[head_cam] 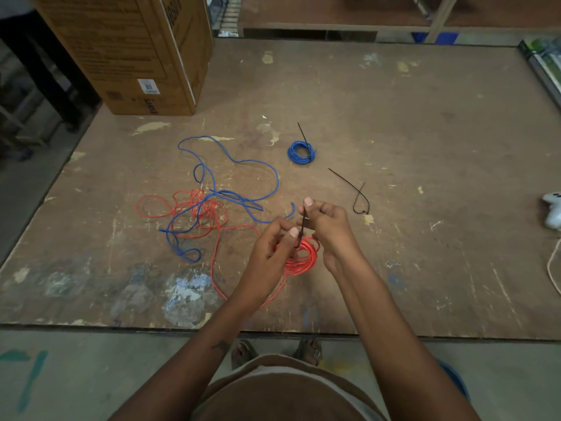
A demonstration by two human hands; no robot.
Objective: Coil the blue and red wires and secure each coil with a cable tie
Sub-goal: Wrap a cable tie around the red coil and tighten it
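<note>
Over a scuffed plywood desk (pixel 394 117), my left hand (pixel 270 250) grips a red wire coil (pixel 303 256) while my right hand (pixel 324 223) pinches a black cable tie (pixel 302 229) standing upright at the coil's top edge. Loose red wire (pixel 188 208) and loose blue wire (pixel 230 165) lie tangled to the left. A tied blue coil (pixel 300 151) sits farther back; a spare looped tie (pixel 358 199) lies to its right. Print on the cardboard box (pixel 136 50) is too blurred to read.
</note>
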